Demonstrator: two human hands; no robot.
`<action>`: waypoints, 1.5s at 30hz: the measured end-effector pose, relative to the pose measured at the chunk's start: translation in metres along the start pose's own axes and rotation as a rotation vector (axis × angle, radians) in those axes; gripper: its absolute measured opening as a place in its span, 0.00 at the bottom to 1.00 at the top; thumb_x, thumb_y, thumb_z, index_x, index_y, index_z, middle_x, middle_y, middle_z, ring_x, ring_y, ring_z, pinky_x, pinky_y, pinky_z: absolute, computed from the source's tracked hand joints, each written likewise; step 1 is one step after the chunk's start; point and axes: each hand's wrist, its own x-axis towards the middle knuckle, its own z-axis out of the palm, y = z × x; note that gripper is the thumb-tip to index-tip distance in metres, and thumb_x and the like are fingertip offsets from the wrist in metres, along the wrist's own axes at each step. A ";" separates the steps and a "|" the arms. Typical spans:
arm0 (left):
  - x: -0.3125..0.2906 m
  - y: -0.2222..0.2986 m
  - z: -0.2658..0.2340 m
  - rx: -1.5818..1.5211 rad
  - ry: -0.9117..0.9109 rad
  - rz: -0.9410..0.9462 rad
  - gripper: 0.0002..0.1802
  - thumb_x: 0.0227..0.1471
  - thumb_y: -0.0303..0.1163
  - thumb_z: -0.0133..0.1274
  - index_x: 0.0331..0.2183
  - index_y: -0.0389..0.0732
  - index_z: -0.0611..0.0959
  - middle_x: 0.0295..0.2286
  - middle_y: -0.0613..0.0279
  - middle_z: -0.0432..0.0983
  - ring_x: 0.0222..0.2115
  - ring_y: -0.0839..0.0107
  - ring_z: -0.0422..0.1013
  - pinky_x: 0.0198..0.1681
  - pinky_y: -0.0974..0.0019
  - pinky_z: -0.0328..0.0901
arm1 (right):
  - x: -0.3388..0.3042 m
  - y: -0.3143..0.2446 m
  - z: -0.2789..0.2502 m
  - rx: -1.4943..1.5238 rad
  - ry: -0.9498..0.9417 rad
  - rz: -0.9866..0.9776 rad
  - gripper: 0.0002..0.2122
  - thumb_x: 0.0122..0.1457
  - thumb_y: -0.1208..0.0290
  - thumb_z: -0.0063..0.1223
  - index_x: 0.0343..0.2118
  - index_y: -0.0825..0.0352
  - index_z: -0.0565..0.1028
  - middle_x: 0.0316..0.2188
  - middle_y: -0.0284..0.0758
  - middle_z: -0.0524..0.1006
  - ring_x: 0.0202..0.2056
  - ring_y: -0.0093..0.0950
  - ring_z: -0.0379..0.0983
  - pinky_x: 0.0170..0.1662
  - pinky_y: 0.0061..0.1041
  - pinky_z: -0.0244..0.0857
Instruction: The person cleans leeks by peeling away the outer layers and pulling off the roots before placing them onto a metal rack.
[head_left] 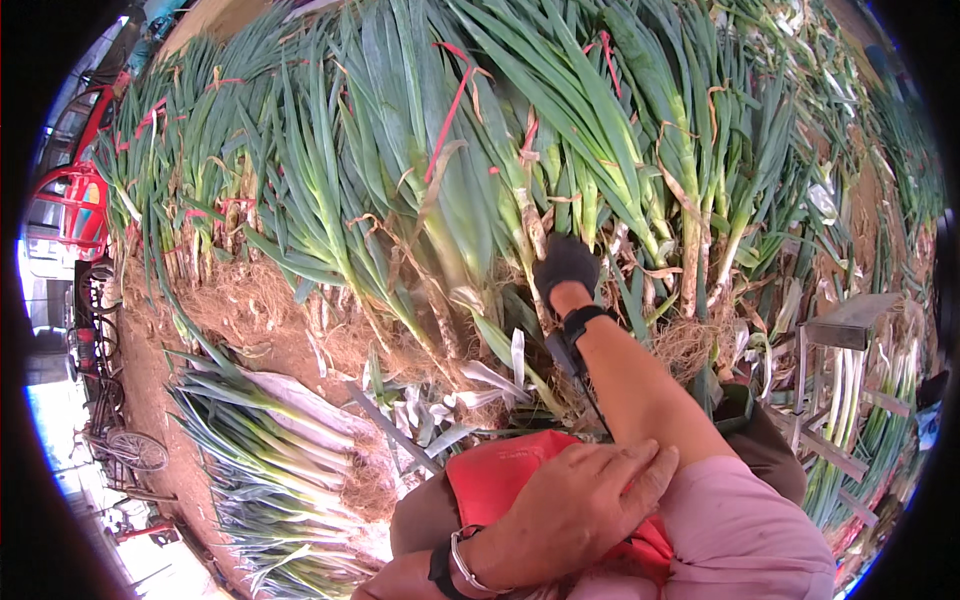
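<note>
My right hand [568, 268], in a dark glove, reaches far forward into a dense bank of large green onions [595, 150]. Its fingers look closed around onion stalks, though the leaves partly hide them. A black band with a small device and cord sits on that wrist. My bare left hand [590, 500] lies across my right arm near the elbow, fingers stretched out and touching skin beside the pink sleeve [740, 520]. It holds nothing. Brown roots [240, 300] and dry outer leaves hang at the onions' lower ends. Red ties [448, 120] circle some bunches.
Cleaned green onions with white stems [300, 440] lie on a sheet at lower left. More lie at right beside a metal frame [850, 320]. Peeled leaf scraps [490, 385] litter the ground before me. A bicycle [135, 450] and red vehicle parts [75, 205] stand at far left.
</note>
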 end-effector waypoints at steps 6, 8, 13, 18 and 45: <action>0.001 -0.013 0.012 -0.009 0.008 0.021 0.22 0.49 0.31 0.51 0.45 0.30 0.74 0.37 0.55 0.75 0.37 0.64 0.73 0.40 0.64 0.67 | -0.004 0.065 -0.048 1.483 -0.434 0.013 0.09 0.52 0.66 0.56 0.32 0.64 0.70 0.21 0.32 0.71 0.18 0.25 0.69 0.21 0.25 0.64; 0.003 -0.005 0.012 -0.026 0.000 0.033 0.24 0.48 0.34 0.54 0.46 0.32 0.73 0.37 0.54 0.75 0.36 0.62 0.73 0.39 0.61 0.68 | -0.033 0.089 -0.093 1.653 -0.530 0.056 0.07 0.58 0.67 0.53 0.35 0.64 0.73 0.21 0.28 0.71 0.20 0.18 0.66 0.20 0.19 0.57; 0.005 0.016 0.021 -0.012 -0.109 -0.005 0.25 0.47 0.37 0.57 0.46 0.35 0.73 0.34 0.52 0.74 0.34 0.56 0.73 0.36 0.58 0.68 | -0.120 0.114 -0.158 1.137 -0.253 -0.085 0.13 0.60 0.67 0.53 0.44 0.67 0.71 0.20 0.26 0.69 0.17 0.14 0.62 0.19 0.17 0.56; 0.004 0.035 0.026 0.090 -0.234 -0.068 0.23 0.49 0.39 0.54 0.45 0.39 0.74 0.34 0.51 0.76 0.35 0.56 0.74 0.36 0.59 0.69 | -0.210 0.145 -0.226 0.928 -0.098 -0.068 0.21 0.58 0.67 0.53 0.54 0.67 0.68 0.21 0.25 0.68 0.19 0.14 0.62 0.21 0.17 0.58; 0.016 0.122 -0.003 0.025 0.528 0.192 0.19 0.63 0.32 0.39 0.51 0.29 0.67 0.46 0.50 0.71 0.45 0.65 0.70 0.49 0.62 0.66 | -0.310 0.063 -0.272 1.196 0.186 -0.535 0.18 0.55 0.55 0.54 0.34 0.69 0.78 0.18 0.35 0.72 0.23 0.21 0.65 0.30 0.27 0.61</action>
